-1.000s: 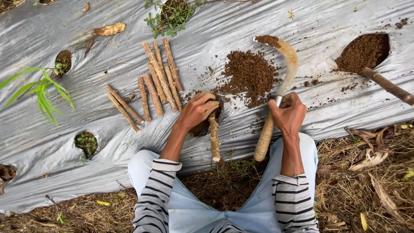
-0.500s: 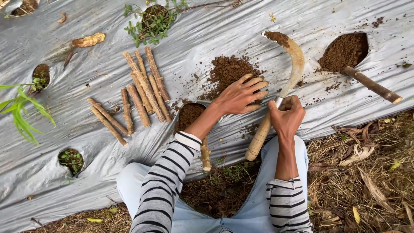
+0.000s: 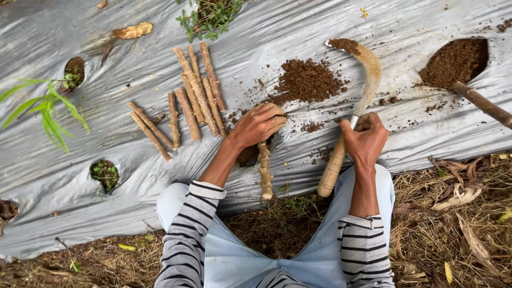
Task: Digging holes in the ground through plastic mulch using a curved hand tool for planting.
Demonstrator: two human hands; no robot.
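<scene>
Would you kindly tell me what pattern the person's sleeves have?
The long sleeves carry black-and-white horizontal stripes, seen best in the head view.

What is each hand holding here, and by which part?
The right hand grips the sickle where its curved blade joins the wooden handle. The left hand rests over the top end of the knobbly stem cutting at the soil-filled hole; a closed grasp cannot be told.

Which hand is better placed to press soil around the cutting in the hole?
Left, probably. The left hand already rests over the planting hole, touching the top of the upright cutting. The right hand is occupied, gripping the sickle at its wooden handle, off to the side.
</scene>
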